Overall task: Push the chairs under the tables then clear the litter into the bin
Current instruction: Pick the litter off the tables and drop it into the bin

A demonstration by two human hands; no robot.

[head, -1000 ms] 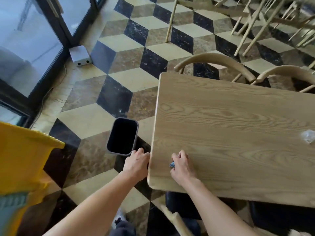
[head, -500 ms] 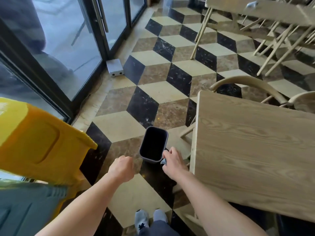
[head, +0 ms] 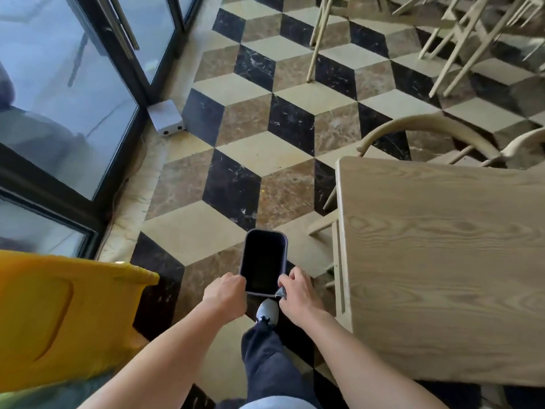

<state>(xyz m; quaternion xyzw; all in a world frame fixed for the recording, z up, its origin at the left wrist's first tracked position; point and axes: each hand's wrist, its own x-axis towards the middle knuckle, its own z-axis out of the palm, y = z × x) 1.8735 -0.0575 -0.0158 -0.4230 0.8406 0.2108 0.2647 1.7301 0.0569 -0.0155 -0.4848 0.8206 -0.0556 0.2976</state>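
A small dark bin [head: 263, 261] with a grey-purple rim stands on the tiled floor just left of the wooden table [head: 442, 261]. My left hand [head: 225, 293] is curled at the bin's near-left rim. My right hand [head: 298, 290] is at the near-right rim, shut on a small blue-grey scrap of litter [head: 281, 292] that pokes out over the rim's corner. A curved-back wooden chair [head: 424, 128] is tucked at the table's far side.
A yellow plastic object [head: 59, 320] fills the lower left. Glass doors with black frames [head: 88, 98] run along the left, with a small white box [head: 166, 121] at their foot. More chairs and table legs [head: 442, 39] stand at the back right.
My right hand carried the scrap off the table's corner to the bin's rim. My left hand came up to the rim too. I stepped closer to the bin.
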